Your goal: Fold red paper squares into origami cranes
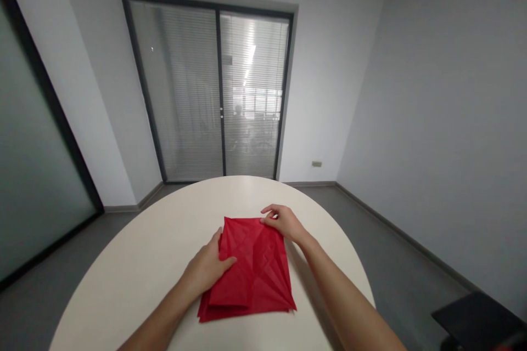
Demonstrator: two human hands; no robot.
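Note:
A folded red cloth-like sheet [259, 269] lies creased on the round table, with several layers showing along its lower edge. I cannot tell whether it is a bag or a plain piece of fabric. My left hand [209, 264] grips its left edge, thumb on top and fingers partly hidden along the side. At the top right corner, my right hand [284, 221] pinches the upper edge between thumb and fingers.
The cream round table [164, 247] curves away in front of me. Beyond it stands a dark-framed glass door with blinds [255, 98]. A black chair or seat [480, 318] is at the lower right. Frosted glass [37, 164] is on the left.

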